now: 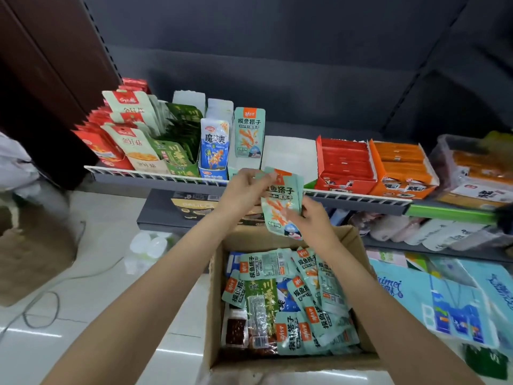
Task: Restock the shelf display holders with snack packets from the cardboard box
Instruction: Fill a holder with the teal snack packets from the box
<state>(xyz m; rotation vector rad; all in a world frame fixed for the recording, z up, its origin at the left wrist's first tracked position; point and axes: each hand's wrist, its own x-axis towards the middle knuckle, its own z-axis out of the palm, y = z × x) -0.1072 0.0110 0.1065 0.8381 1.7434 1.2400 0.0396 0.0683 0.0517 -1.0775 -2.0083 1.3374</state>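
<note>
Snack packet (281,202) held above cardboard box (213,315): left hand (244,187) pinches top at 10 o'clock, right hand (311,220) grips lower edge at 4 o'clock.

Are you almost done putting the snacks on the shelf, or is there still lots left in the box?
Not nearly done. The mint-green holder on the shelf has only one packet showing. Both hands, left hand and right hand, hold a small bunch of mint-green packets just below it. The cardboard box still holds lots more packets, mostly mint-green ones.
</note>
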